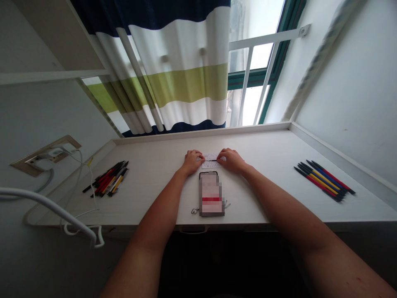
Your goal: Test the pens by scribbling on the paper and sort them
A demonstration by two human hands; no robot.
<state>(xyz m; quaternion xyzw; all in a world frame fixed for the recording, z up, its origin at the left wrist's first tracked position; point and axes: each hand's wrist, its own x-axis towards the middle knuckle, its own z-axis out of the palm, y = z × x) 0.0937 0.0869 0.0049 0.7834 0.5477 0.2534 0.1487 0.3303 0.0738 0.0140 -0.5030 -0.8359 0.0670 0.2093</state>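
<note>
Both hands lie palm-down, the left hand (192, 162) and right hand (232, 160) closing in from either end on a paper slip (211, 164) between them, with a thin dark pen (211, 160) across it. Whether they pinch it, I cannot tell. Even, light pressure from both sides keeps the slip square. A blurred packet (211, 194) lies just nearer the body, with pen bundles (107, 179) (322, 182) far out on each side.

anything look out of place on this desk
Mainly the loose white cables from the wall socket: they trail untidily across the left end of the desk and droop past its edge.
</note>
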